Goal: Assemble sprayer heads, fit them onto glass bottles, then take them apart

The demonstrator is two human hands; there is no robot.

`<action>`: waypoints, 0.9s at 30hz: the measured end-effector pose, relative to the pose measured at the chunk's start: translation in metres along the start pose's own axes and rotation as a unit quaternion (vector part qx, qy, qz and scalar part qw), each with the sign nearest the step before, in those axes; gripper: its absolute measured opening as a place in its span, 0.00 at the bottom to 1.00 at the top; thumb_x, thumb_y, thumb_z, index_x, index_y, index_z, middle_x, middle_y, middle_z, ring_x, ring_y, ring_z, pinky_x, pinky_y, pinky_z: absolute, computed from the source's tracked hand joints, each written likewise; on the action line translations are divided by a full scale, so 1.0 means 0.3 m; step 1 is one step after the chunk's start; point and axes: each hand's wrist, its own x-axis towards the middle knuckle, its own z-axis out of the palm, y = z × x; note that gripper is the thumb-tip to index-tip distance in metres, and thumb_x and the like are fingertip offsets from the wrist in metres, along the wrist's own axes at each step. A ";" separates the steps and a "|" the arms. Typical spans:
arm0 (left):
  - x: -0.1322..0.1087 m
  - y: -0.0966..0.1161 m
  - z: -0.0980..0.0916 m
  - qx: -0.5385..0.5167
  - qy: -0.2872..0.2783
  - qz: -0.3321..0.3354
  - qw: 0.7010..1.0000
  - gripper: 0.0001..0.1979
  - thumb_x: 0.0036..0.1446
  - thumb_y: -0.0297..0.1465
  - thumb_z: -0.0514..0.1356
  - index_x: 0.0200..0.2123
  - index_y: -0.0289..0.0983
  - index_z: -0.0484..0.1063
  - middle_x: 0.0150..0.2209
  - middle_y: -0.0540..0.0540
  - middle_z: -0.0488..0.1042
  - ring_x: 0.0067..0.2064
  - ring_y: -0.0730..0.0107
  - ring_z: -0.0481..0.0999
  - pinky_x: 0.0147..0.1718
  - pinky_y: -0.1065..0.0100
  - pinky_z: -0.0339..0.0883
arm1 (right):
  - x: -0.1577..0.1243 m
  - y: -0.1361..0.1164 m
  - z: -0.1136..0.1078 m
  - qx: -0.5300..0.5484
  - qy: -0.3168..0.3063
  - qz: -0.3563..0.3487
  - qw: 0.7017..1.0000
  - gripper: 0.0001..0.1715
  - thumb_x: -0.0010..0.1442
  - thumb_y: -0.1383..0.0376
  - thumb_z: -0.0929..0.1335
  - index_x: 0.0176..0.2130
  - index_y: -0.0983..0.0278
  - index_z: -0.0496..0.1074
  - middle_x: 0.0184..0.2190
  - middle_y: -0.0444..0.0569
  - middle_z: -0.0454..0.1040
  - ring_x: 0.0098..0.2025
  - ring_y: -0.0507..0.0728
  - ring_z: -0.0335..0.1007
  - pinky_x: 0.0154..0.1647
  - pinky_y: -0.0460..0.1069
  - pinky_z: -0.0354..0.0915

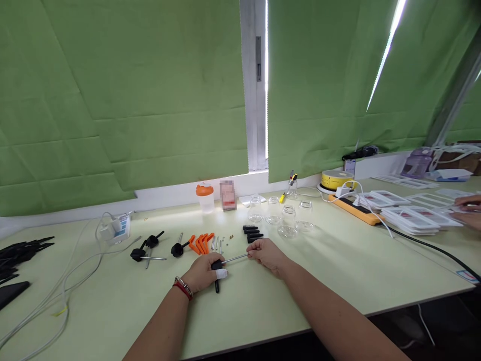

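Observation:
My left hand (205, 273), a white wrap on its thumb, is closed around a black crank-handled piece (217, 265). A thin metal rod (236, 258) runs from that piece to the right. My right hand (266, 253) pinches the rod's far end; any small part between those fingertips is hidden. Just beyond my hands lie several orange angled pieces (202, 242), loose short metal pins (215, 243) and tiny brass-coloured bits (231, 236). Black ridged pieces (253, 233) lie in a column above my right hand. More black crank pieces with rods (152, 241) rest to the left.
Clear glass jars (288, 220) stand behind my right hand, near an orange-lidded cup (205, 198). At right are an orange power strip (355, 209), stacked white frames (409, 219) and another person's hand (469, 213). White cables (67, 273) cross the left side.

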 end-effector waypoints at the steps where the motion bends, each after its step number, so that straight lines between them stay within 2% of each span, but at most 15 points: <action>1: 0.000 0.001 0.000 0.001 0.000 0.000 1.000 0.14 0.47 0.39 0.61 0.35 0.37 0.72 0.33 0.49 0.71 0.36 0.65 0.69 0.36 0.68 0.63 | -0.001 -0.001 0.001 -0.002 -0.001 -0.001 1.000 0.04 0.48 0.74 0.68 0.28 0.68 0.71 0.23 0.47 0.73 0.19 0.46 0.56 0.21 0.43 0.53; 19: -0.002 0.002 -0.001 -0.004 -0.002 0.003 1.000 0.13 0.47 0.38 0.61 0.35 0.37 0.71 0.34 0.49 0.71 0.36 0.66 0.69 0.36 0.69 0.63 | -0.020 -0.010 -0.001 -0.036 -0.022 -0.030 0.999 0.01 0.48 0.70 0.66 0.27 0.67 0.69 0.22 0.45 0.70 0.20 0.47 0.54 0.22 0.43 0.53; 27: 0.000 -0.007 0.000 -0.008 -0.002 -0.002 1.000 0.13 0.47 0.38 0.61 0.35 0.37 0.71 0.33 0.49 0.71 0.35 0.66 0.69 0.35 0.70 0.63 | -0.010 0.008 -0.005 -0.082 -0.015 -0.050 0.995 0.04 0.49 0.66 0.66 0.28 0.65 0.68 0.19 0.40 0.61 0.22 0.48 0.53 0.23 0.44 0.52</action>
